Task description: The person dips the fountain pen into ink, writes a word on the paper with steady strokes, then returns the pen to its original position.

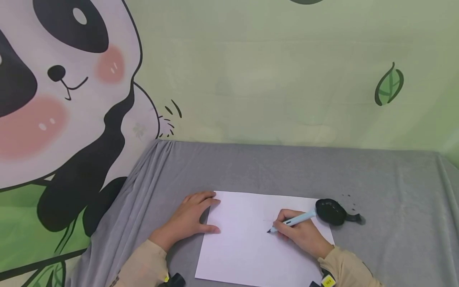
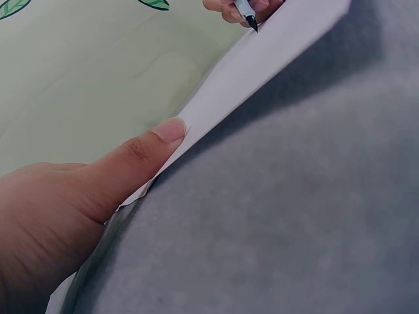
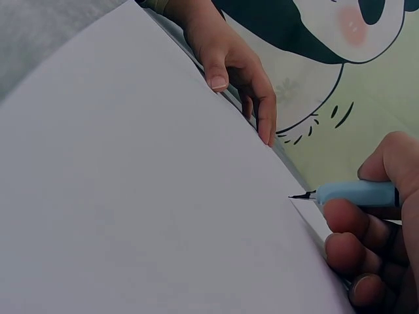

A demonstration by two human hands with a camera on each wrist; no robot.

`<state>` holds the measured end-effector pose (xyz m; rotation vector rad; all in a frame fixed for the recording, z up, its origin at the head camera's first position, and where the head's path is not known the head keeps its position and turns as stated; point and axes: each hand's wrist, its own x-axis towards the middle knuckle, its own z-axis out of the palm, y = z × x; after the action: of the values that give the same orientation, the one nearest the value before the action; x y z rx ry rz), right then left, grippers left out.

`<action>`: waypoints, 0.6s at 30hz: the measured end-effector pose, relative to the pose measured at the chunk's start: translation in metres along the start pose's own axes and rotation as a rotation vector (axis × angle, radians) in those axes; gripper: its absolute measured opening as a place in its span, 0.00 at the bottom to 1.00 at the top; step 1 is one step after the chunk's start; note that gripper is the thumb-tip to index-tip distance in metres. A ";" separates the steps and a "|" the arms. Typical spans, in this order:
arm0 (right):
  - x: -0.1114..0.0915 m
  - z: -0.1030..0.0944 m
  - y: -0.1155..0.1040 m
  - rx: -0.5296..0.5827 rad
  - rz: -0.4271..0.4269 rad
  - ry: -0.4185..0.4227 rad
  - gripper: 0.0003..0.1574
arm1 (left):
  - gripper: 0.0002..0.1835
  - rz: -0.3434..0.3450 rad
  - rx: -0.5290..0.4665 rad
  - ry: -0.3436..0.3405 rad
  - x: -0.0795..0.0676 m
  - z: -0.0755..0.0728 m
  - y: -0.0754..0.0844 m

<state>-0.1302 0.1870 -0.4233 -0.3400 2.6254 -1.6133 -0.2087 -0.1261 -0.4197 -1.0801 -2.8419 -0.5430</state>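
A white sheet of paper [image 1: 244,255] lies on the grey cloth. My left hand [image 1: 188,217] rests at its left edge, thumb and fingers spread, with the fingertips on the sheet. In the left wrist view the thumb [image 2: 141,154] presses along the paper's edge. My right hand [image 1: 303,235] pinches a light blue fountain pen [image 1: 295,220] between thumb and fingers. Its dark nib [image 3: 302,195] points left, right at the paper's surface. Faint thin lines show on the sheet just above the nib in the head view.
A glossy black rounded object with a short stem [image 1: 330,212] sits at the paper's upper right corner, dark specks beside it. Grey cloth [image 1: 287,167] covers the table. Behind stands a pale green backdrop [image 1: 265,87] with a panda and leaves.
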 end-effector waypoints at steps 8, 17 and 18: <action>-0.001 0.000 0.001 0.001 -0.026 -0.023 0.10 | 0.40 -0.007 -0.006 -0.014 0.000 0.000 0.000; -0.001 0.000 0.002 0.009 -0.053 -0.044 0.09 | 0.40 -0.004 0.000 -0.012 0.000 0.001 -0.001; -0.001 0.000 0.002 0.005 -0.054 -0.045 0.09 | 0.40 -0.003 0.001 -0.011 0.000 0.001 -0.001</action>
<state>-0.1298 0.1882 -0.4252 -0.4453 2.6004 -1.6081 -0.2094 -0.1266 -0.4213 -1.0828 -2.8537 -0.5375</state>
